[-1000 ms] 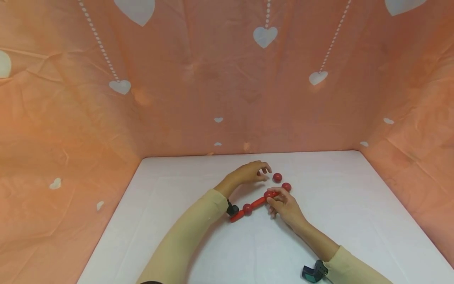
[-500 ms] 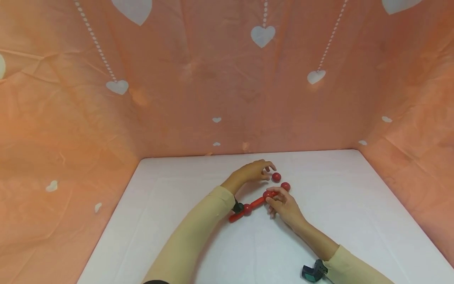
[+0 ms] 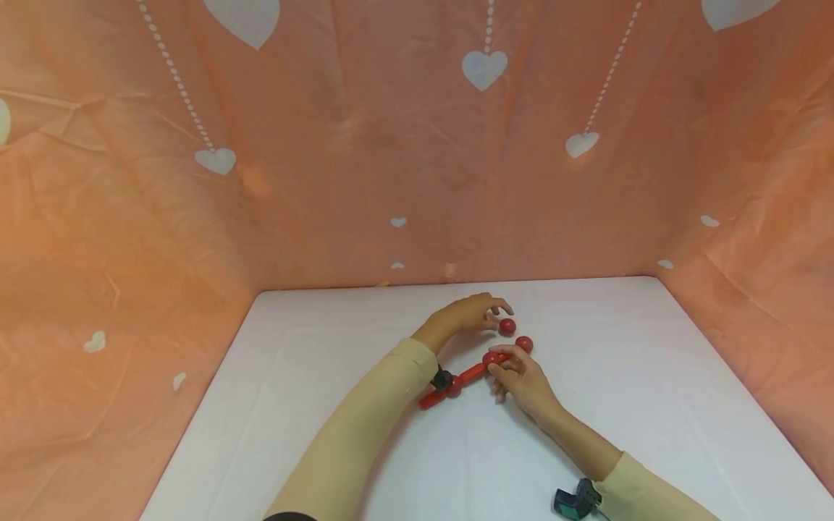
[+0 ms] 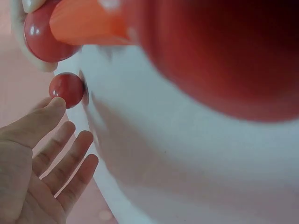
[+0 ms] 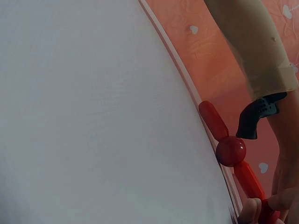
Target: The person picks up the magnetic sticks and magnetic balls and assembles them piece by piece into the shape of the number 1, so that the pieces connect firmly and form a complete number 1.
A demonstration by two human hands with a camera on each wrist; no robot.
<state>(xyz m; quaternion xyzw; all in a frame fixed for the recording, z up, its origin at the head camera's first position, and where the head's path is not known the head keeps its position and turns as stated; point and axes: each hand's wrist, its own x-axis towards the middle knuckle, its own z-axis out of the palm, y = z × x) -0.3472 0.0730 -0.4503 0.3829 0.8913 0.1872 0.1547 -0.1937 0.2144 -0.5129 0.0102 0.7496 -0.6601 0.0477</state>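
Observation:
A row of red balls and rods lies joined on the table, running from a red rod (image 3: 430, 401) near the left wrist past a ball (image 5: 231, 151) and another rod (image 3: 473, 373). My right hand (image 3: 531, 387) pinches a ball (image 4: 39, 39) of this row between thumb and fingers. A red ball (image 3: 524, 344) shows just beyond the right fingertips. My left hand (image 3: 465, 312) reaches over the row with fingers loosely bent, beside a separate red ball (image 3: 507, 327). In the left wrist view the thumb tip overlaps that ball's edge while the other fingers are spread.
The white table (image 3: 651, 405) ends at a back edge against an orange cloth with white hearts. Cloth also rises at both sides. A black wrist device (image 3: 443, 378) on the left arm hangs close over the row; another device (image 3: 576, 499) sits at the right wrist.
My left hand has moved a little to the right, up to the separate ball, and its wrist device now overlaps the row. The right hand keeps its pinch in place.

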